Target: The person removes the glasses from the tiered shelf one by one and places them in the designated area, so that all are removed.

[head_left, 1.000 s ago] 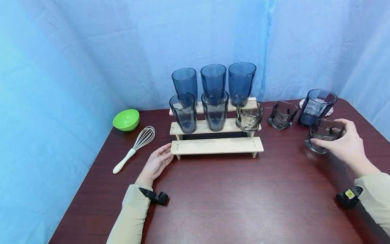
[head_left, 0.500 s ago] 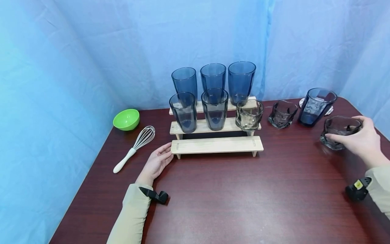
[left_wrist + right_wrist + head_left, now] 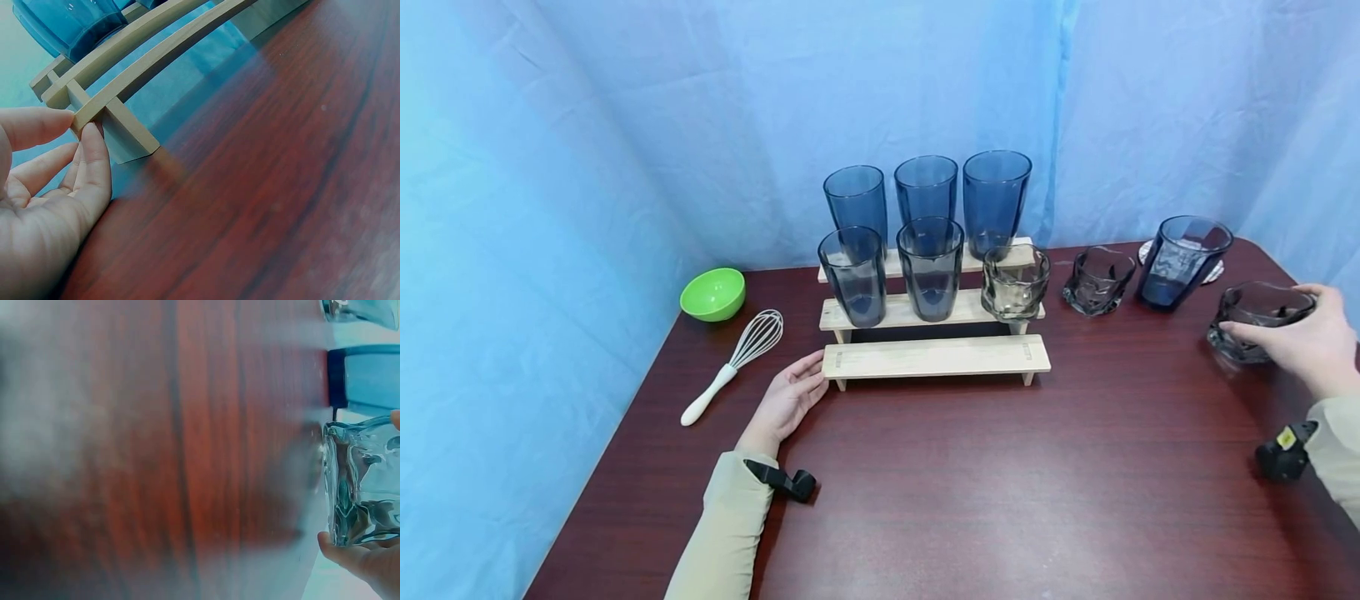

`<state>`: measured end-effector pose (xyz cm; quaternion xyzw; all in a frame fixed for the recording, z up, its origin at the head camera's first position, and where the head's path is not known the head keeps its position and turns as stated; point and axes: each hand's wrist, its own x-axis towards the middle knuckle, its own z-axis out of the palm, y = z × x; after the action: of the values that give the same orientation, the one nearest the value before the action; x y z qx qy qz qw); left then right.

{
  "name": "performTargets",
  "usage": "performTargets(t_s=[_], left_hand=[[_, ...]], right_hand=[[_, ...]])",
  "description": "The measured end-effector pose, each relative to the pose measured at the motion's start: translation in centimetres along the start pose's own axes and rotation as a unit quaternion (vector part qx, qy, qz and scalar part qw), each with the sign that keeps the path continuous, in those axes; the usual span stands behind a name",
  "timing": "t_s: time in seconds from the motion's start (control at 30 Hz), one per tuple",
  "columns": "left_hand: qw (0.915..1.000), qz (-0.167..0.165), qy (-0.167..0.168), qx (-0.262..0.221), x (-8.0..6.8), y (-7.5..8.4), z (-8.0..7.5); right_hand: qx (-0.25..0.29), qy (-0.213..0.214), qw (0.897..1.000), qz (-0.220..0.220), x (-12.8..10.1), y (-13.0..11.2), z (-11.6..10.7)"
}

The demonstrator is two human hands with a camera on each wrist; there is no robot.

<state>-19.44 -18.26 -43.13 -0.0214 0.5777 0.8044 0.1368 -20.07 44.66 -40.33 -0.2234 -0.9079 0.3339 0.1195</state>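
My left hand (image 3: 784, 402) pinches the left end of the lowest step of a pale wooden tiered stand (image 3: 936, 358). In the left wrist view the thumb lies on the board's end and a finger (image 3: 95, 156) is under it. At the far right, my right hand (image 3: 1321, 340) grips a short, wavy-sided glass tumbler (image 3: 1251, 321) from the side, thumb towards me. That tumbler (image 3: 365, 478) is upright, close over the table. Three tall blue glasses (image 3: 996, 200) stand on the top step. The middle step bears two tall glasses (image 3: 931, 271) and a short tumbler (image 3: 1015, 287).
Right of the stand, another short tumbler (image 3: 1099, 283) stands on the table (image 3: 1000, 483). Beside it a tall blue glass (image 3: 1172, 267) overlaps a white round coaster (image 3: 1213, 272). On the left are a green bowl (image 3: 712, 297) and a white whisk (image 3: 730, 371). Blue cloth (image 3: 775, 100) hangs behind.
My right hand has carried the short tumbler to the right, past the front of the tall blue glass. The left hand keeps its pinch on the stand's lowest step.
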Motion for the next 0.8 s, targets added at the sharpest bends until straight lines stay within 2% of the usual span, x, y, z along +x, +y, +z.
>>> performTargets(t_s=[0.07,0.13,0.33,0.4,0.47,0.6,0.67,0.8], left_hand=[[1.0000,-0.001,0.000,0.003,0.0,0.0,0.0],[1.0000,-0.003,0.001,0.002,0.0,-0.1,0.0],[1.0000,-0.002,-0.002,0.001,0.0,-0.1,0.0],[1.0000,-0.001,-0.004,0.000,0.1,-0.1,0.0],[1.0000,0.000,-0.005,0.001,0.1,-0.1,0.0],[1.0000,-0.001,-0.003,0.001,0.1,-0.1,0.1],[1.0000,-0.002,-0.001,0.004,0.1,-0.1,0.1],[1.0000,-0.003,0.000,0.008,0.0,-0.1,0.0]], right_hand=[[0.009,-0.004,1.000,0.007,-0.8,-1.0,-0.6],[0.001,0.003,1.000,0.008,-0.7,-1.0,-0.7],[-0.014,0.036,0.999,0.004,2.5,2.8,0.2],[0.003,0.039,0.999,-0.002,3.2,3.7,0.2],[-0.003,0.051,0.999,-0.009,3.5,4.2,0.3],[0.013,0.060,0.998,0.001,2.6,3.3,-0.3],[0.018,0.060,0.998,0.020,2.2,2.8,-0.5],[0.040,0.074,0.996,0.030,2.2,3.1,-0.5]])
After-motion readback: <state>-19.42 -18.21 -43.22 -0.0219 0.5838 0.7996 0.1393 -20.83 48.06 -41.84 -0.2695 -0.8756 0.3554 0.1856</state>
